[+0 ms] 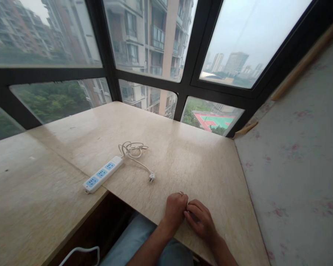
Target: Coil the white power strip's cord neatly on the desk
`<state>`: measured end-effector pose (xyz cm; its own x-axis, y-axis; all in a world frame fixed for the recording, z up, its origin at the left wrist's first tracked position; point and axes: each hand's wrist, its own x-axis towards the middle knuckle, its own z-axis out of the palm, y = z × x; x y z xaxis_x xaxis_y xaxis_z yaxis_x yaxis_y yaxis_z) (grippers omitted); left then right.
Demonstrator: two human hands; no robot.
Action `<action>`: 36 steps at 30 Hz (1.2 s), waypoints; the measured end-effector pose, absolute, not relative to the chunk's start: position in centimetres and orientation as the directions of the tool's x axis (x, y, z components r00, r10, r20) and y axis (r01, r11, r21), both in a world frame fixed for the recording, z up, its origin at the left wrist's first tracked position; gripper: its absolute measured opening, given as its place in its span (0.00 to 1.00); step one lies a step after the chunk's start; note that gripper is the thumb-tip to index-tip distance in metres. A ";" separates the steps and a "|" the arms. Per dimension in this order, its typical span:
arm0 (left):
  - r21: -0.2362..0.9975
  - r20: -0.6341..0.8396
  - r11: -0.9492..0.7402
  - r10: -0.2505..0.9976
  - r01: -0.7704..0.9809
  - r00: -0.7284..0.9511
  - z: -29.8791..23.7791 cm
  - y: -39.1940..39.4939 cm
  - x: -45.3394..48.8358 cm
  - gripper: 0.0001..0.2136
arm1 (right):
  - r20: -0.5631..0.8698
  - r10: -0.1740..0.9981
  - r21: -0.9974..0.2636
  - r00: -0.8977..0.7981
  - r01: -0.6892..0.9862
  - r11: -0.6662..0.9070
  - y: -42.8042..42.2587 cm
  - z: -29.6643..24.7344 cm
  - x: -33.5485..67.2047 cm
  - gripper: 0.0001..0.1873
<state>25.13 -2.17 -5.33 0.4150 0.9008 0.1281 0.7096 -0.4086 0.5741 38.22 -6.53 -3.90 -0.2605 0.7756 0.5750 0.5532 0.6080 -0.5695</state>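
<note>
My left hand (175, 208) rests on the beige stone-look desk (199, 162) near its front edge, fingers curled into a loose fist with a ring on one finger. My right hand (200, 218) lies beside it, fingers bent and touching the left hand's knuckles. I cannot make out anything held in either hand. A white power strip (102, 173) with blue sockets lies to the left, its coiled white cord (133, 149) ending in a plug (151, 177) a little beyond my left hand.
Large dark-framed windows (183, 85) wrap the far side, showing apartment blocks and a sports court. A flowered wall panel (296, 155) stands on the right. A lower desk surface (30, 192) extends left. Another white cable (80, 255) hangs below the desk.
</note>
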 end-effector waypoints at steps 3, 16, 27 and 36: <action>0.485 0.133 -0.465 0.877 0.741 0.463 -5.3 -2.2 25.3 0.06 | 0.574 0.770 -0.556 -0.278 0.559 0.616 -6.5 -3.9 38.1 0.06; 0.456 0.195 -0.511 0.856 0.728 0.479 -5.6 -2.5 25.6 0.06 | 0.587 0.758 -0.455 -0.284 0.659 0.599 -6.2 -5.4 38.6 0.09; 0.454 0.253 -0.541 0.840 0.708 0.480 -6.3 -2.4 25.5 0.06 | 0.586 0.761 -0.357 -0.277 0.755 0.550 -6.2 -6.0 38.1 0.11; 0.432 0.239 -0.569 0.820 0.700 0.519 -6.6 -1.8 25.7 0.06 | 0.521 0.783 -0.396 -0.339 0.716 0.574 -7.1 -5.1 38.2 0.07</action>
